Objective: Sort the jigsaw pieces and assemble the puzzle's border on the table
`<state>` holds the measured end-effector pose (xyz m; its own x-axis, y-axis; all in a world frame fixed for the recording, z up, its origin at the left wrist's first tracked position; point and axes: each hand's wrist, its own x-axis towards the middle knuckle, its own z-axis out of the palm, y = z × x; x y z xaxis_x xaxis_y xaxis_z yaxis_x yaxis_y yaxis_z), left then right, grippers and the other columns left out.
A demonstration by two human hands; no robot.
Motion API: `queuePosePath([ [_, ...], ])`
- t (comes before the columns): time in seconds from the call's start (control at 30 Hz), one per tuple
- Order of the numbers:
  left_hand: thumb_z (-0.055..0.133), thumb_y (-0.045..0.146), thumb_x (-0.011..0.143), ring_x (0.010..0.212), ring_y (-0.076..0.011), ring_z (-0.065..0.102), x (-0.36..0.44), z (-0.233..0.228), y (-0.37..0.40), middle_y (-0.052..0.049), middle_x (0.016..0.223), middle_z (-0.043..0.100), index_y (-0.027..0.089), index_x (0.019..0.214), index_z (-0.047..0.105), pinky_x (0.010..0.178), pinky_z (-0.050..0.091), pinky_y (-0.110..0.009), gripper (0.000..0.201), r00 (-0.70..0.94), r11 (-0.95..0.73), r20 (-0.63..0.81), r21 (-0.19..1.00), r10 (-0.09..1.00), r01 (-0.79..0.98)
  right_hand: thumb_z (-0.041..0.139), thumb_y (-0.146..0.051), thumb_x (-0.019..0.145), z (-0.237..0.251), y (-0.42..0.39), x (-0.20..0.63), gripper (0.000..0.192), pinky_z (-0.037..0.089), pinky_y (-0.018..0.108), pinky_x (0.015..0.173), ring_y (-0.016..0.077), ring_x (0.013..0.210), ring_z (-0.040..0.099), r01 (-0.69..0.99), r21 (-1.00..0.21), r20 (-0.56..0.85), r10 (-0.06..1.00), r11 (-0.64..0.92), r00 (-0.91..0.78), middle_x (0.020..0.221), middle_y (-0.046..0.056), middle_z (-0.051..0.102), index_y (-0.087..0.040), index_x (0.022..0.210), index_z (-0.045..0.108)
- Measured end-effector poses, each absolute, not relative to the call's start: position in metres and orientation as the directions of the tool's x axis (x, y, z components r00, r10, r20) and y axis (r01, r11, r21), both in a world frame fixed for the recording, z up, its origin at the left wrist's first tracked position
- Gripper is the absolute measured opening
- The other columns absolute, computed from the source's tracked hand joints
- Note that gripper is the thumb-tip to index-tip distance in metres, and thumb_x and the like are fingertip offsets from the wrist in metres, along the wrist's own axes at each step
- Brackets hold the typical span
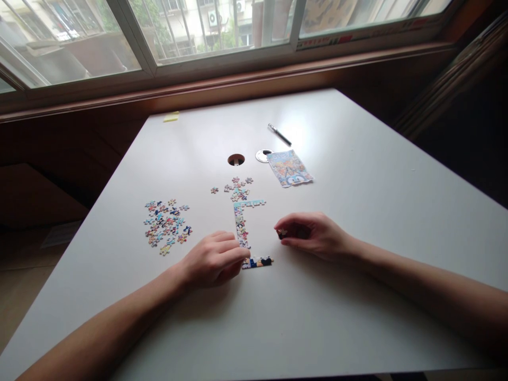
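On the white table (357, 222), my left hand (212, 259) rests nearest me, fingers curled, their tips pressing on the corner where the joined puzzle strip (241, 225) turns. My right hand (313, 235) sits just beside the strip, its fingers pinched shut on one small puzzle piece (282, 232). Left of my left hand lies a pile of loose pieces (165, 226). Beyond the strip, a printed picture sheet (289, 168); its writing is too small to read. Farther off, a pen (279, 134).
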<state>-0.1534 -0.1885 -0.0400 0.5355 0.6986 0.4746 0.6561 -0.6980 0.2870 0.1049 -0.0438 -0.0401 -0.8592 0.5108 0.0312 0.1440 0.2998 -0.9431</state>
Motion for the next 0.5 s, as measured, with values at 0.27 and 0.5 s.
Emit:
queuePosePath([
  [0.27, 0.050, 0.010, 0.091, 0.067, -0.0158, 0.051, -0.1533, -0.0397, -0.1878, -0.003, 0.072, 0.060, 0.017, 0.099, 0.059, 0.065, 0.042, -0.029, 0.014, 0.536, -0.700, 0.476, 0.291, 0.697, 0.652, 0.075, -0.039, 0.082, -0.0387, -0.0435, 0.1049, 0.031, 0.054, 0.030, 0.069, 0.0166, 0.074, 0.066, 0.144, -0.939, 0.036, 0.508, 0.312, -0.861, 0.084, 0.005, 0.072, -0.017, 0.104, 0.072],
  [0.5, 0.049, 0.010, 0.091, 0.067, -0.0160, 0.052, -0.1532, -0.0396, -0.1881, -0.003, 0.072, 0.059, 0.017, 0.098, 0.059, 0.064, 0.042, -0.029, 0.014, 0.535, -0.699, 0.478, 0.287, 0.697, 0.654, 0.078, -0.041, 0.078, -0.0387, -0.0427, 0.1051, 0.031, 0.052, 0.028, 0.063, 0.0149, 0.067, 0.063, 0.146, -0.930, 0.051, 0.512, 0.338, -0.857, 0.078, 0.005, 0.072, -0.016, 0.097, 0.074],
])
